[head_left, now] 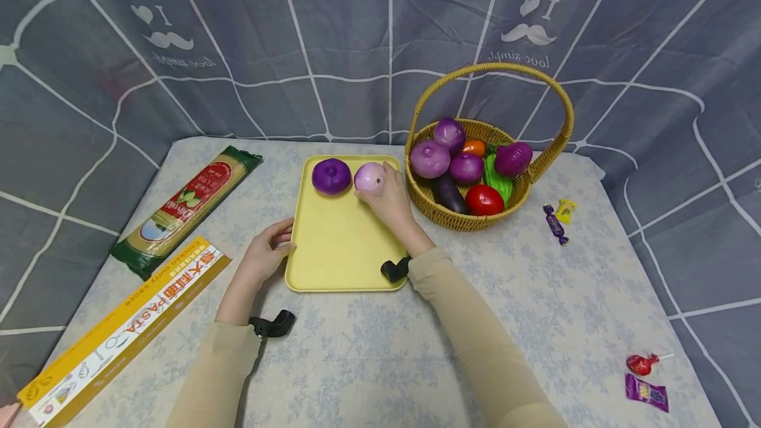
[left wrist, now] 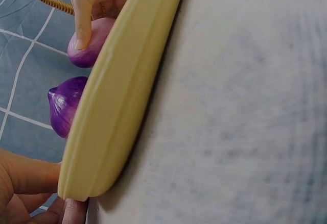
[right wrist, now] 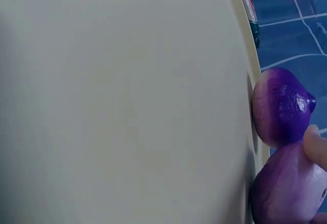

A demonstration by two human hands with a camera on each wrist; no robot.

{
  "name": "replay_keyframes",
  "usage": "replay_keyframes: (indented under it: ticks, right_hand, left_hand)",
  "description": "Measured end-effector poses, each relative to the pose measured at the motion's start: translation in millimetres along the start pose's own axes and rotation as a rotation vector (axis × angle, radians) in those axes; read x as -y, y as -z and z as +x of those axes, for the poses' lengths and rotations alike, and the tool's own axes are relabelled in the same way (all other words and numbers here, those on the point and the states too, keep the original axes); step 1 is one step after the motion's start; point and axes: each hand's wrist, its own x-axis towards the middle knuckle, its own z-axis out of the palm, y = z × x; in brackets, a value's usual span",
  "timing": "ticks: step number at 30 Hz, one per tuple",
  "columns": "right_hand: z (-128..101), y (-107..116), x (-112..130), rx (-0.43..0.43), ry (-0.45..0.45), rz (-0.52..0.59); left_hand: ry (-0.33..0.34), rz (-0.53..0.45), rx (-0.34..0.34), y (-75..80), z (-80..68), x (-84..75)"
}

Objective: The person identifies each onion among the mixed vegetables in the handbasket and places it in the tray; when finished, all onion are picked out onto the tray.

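My right hand (head_left: 389,197) grips a pale purple onion (head_left: 369,178) over the far right part of a yellow tray (head_left: 339,243). Its thumb presses on the onion's side in the left wrist view. A darker purple onion (head_left: 331,177) sits in the tray's far left corner, close beside the held one; its pointed tip shows in the right wrist view (right wrist: 310,102). At the tray's left edge, my left hand (head_left: 267,253) holds the rim, with the thumb (left wrist: 33,177) against it and a fingertip (left wrist: 74,213) at its underside.
Right of the tray, a tall-handled wicker basket (head_left: 440,216) holds several onions, an eggplant (head_left: 447,193), a tomato (head_left: 484,200) and other vegetables. Wrapped candies (head_left: 555,224) and a red lollipop (head_left: 642,364) lie farther right. A pasta pack (head_left: 187,210) and pasta box (head_left: 121,335) lie left.
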Motion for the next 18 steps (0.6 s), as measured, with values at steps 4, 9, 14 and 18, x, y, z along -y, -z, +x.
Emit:
replay_keyframes:
  ticks: [4,9,14,18]
  right_hand:
    - [1.0,-1.3,0.3,-0.007,-0.017,-0.022]
    - [1.1,-3.4,1.0,-0.012,-0.028,-0.032]
    - [0.5,-3.9,1.9,-0.008,-0.034,-0.011]
    - [-1.1,-2.2,1.6,-0.01,-0.027,0.0]
  left_hand:
    - [0.006,-0.004,-0.003,-0.5,0.7,0.4]
    - [0.005,-0.001,0.0,-0.8,2.0,1.3]
    - [-0.001,-0.001,0.004,0.7,1.3,0.3]
    - [-0.002,-0.001,0.007,0.5,0.9,-0.4]
